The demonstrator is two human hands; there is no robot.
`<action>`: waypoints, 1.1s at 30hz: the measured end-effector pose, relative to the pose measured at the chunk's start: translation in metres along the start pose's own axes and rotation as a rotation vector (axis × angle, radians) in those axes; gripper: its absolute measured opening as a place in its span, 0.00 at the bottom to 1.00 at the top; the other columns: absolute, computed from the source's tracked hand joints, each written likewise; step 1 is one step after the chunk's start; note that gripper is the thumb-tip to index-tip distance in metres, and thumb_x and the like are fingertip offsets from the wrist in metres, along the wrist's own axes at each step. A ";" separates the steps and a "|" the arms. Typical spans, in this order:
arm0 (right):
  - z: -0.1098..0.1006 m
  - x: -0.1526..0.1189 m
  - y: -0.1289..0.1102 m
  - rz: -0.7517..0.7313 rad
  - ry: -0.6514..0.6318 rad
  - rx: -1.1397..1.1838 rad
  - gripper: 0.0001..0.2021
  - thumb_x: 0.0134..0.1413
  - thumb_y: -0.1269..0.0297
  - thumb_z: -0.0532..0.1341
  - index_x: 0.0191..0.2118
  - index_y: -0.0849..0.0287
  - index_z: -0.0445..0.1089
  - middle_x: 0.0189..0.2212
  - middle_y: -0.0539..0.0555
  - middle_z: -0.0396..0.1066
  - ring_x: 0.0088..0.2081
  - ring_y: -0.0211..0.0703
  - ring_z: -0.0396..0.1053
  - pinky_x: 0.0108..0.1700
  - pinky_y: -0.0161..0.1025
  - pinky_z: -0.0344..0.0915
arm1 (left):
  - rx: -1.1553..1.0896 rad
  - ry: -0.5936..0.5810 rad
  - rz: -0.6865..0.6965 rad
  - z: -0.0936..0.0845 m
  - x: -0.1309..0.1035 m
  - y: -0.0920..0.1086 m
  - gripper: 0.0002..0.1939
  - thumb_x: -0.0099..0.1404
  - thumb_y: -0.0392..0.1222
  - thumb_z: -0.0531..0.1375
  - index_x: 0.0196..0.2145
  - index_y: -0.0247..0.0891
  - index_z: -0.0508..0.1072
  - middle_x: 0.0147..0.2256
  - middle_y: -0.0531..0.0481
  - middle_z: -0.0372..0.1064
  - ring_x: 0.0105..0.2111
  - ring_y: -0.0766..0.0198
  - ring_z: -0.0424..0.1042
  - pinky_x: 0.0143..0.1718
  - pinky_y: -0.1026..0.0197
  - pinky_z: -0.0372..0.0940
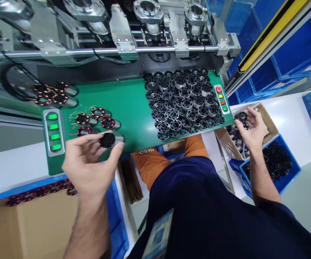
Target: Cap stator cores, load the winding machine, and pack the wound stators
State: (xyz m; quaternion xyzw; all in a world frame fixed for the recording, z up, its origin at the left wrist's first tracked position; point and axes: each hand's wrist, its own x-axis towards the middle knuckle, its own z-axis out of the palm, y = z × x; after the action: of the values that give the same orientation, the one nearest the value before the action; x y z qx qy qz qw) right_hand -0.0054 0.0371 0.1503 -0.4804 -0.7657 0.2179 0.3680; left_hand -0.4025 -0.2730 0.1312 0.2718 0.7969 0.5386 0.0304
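"What are the hands doing?"

"The left hand (90, 162) pinches a silver metal cylinder with a black plastic end (112, 139) between thumb and fingers, above the left part of the green, flat-topped table (131, 97). The right hand (254, 131) is half curled over an open brown cardboard box (271, 122) of black-and-silver parts; I can't tell whether it grips one."

"How far along does it look?"

"Partway, I'd judge. Four metal cylinders with copper or red windings (109, 123) lie near the left hand, and a cluster of copper-wound cylinders (70, 101) sits by the table's far left corner. Those look done."

"And what's left?"

"Probably plenty: the big block of black-and-silver, ring-topped cylinders (184, 104) on the right shows no windings I can make out. Nor does the held one."
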 end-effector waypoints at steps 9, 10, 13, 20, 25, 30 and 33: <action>0.029 -0.009 0.020 0.012 0.000 -0.156 0.27 0.63 0.41 0.75 0.59 0.53 0.84 0.43 0.57 0.81 0.44 0.56 0.77 0.57 0.60 0.80 | 0.346 -0.116 0.113 0.013 -0.015 -0.024 0.21 0.69 0.61 0.77 0.54 0.51 0.89 0.45 0.45 0.85 0.51 0.42 0.80 0.57 0.40 0.76; 0.029 -0.010 0.020 0.011 0.005 -0.156 0.27 0.63 0.41 0.75 0.59 0.53 0.83 0.41 0.56 0.80 0.42 0.56 0.76 0.55 0.60 0.80 | 0.357 -0.088 0.125 0.011 -0.018 -0.026 0.21 0.68 0.61 0.78 0.54 0.51 0.89 0.44 0.45 0.84 0.49 0.43 0.80 0.54 0.41 0.76; 0.026 -0.005 0.017 -0.004 -0.017 -0.130 0.25 0.63 0.41 0.74 0.56 0.53 0.83 0.32 0.51 0.74 0.32 0.51 0.70 0.46 0.57 0.80 | 0.401 -0.135 0.140 0.006 -0.018 -0.028 0.21 0.71 0.61 0.76 0.53 0.47 0.90 0.41 0.43 0.83 0.44 0.44 0.79 0.50 0.41 0.74; 0.028 0.113 -0.047 -0.285 0.047 0.024 0.27 0.65 0.43 0.76 0.63 0.49 0.80 0.55 0.59 0.83 0.46 0.54 0.81 0.54 0.56 0.83 | 0.231 -0.137 0.248 0.018 0.091 0.045 0.24 0.71 0.59 0.76 0.59 0.47 0.89 0.45 0.47 0.87 0.40 0.53 0.81 0.50 0.48 0.76; 0.092 0.265 -0.122 -0.477 -0.200 0.001 0.25 0.61 0.57 0.81 0.62 0.52 0.82 0.59 0.56 0.85 0.47 0.51 0.82 0.60 0.54 0.82 | 0.220 -0.299 0.400 0.094 0.234 0.139 0.36 0.67 0.57 0.76 0.61 0.24 0.84 0.51 0.47 0.89 0.43 0.64 0.86 0.50 0.62 0.77; 0.172 0.364 -0.142 -0.483 -0.287 -0.192 0.18 0.58 0.68 0.80 0.52 0.55 0.81 0.50 0.52 0.87 0.50 0.49 0.82 0.71 0.60 0.77 | 0.342 -0.378 0.445 0.179 0.324 0.164 0.34 0.71 0.62 0.57 0.38 0.19 0.79 0.54 0.40 0.85 0.50 0.64 0.87 0.50 0.63 0.73; 0.197 0.394 -0.133 -0.509 -0.316 -0.257 0.18 0.48 0.71 0.84 0.42 0.50 0.82 0.43 0.51 0.87 0.52 0.55 0.82 0.72 0.65 0.77 | 0.381 -0.412 0.498 0.204 0.351 0.147 0.29 0.68 0.60 0.57 0.30 0.25 0.76 0.50 0.42 0.86 0.49 0.67 0.86 0.48 0.66 0.72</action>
State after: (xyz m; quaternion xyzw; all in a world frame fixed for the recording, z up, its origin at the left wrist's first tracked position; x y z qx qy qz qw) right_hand -0.3393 0.3348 0.2562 -0.2763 -0.9301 0.0924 0.2238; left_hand -0.5727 0.1025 0.2601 0.5608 0.7694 0.3057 0.0071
